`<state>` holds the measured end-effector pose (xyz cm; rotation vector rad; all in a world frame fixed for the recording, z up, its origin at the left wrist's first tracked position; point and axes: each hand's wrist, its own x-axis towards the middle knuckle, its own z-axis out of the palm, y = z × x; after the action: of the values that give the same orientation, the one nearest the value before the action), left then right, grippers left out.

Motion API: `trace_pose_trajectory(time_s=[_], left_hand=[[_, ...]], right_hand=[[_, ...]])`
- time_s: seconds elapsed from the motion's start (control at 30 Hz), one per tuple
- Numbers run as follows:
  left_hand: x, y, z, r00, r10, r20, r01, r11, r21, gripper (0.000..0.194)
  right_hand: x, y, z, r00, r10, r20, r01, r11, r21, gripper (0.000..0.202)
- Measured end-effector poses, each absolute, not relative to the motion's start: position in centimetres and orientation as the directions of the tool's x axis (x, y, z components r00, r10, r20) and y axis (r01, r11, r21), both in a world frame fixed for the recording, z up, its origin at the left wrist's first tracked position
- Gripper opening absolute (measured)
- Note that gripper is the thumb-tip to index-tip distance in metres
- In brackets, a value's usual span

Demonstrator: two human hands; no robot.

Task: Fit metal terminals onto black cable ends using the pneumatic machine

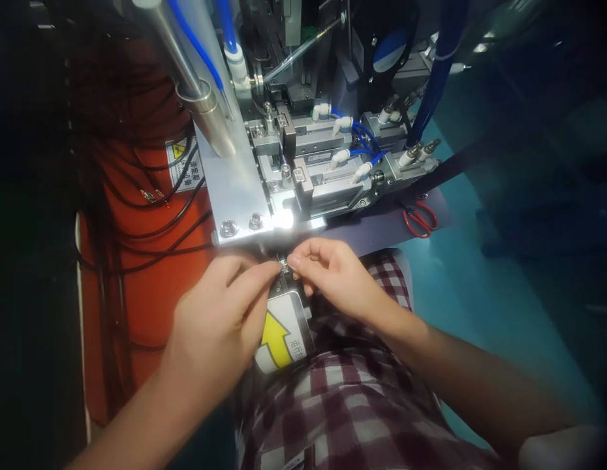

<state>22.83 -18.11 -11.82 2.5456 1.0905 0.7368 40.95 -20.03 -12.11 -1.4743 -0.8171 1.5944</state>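
Just in front of the machine's metal plate (235, 189), both hands meet at their fingertips. A small silvery piece (284, 265), like a cable connector, sits between them; its exact kind is too small to make out. My left hand (222, 307) is closed, thumb and fingers pinching the piece from the left. From the right, my right hand (333, 271) pinches at it with thumb and forefinger, its other fingers curled. Below the fingertips is a white label with a yellow arrow (279, 339), partly covered by my left hand.
Black cables (161, 228) lie over an orange surface (141, 294) at left, some with bare connector ends (151, 196). Pneumatic cylinders (333, 189) with blue tubes (367, 140) stand ahead. Red-handled scissors (421, 220) lie at right. A checkered garment (342, 405) covers my lap.
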Motion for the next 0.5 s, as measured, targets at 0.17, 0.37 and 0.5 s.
trace_pose_trajectory(time_s=[0.17, 0.37, 0.5], left_hand=[[22.76, -18.22, -11.87, 0.601, 0.713, 0.36, 0.605, -0.701, 0.378, 0.02], [22.58, -18.17, -12.08, 0.605, 0.717, 0.347, 0.604, -0.697, 0.387, 0.022], [22.57, -18.19, -12.0, 0.604, 0.716, 0.349, 0.612, -0.698, 0.373, 0.021]], right_hand=[[41.02, -19.99, -12.09, -0.007, 0.865, -0.502, -0.141, -0.498, -0.856, 0.016], [41.27, -19.8, -12.16, -0.031, 0.87, -0.492, -0.106, -0.492, -0.864, 0.014], [41.46, -19.87, -12.42, -0.054, 0.877, -0.477, -0.072, -0.479, -0.875, 0.015]])
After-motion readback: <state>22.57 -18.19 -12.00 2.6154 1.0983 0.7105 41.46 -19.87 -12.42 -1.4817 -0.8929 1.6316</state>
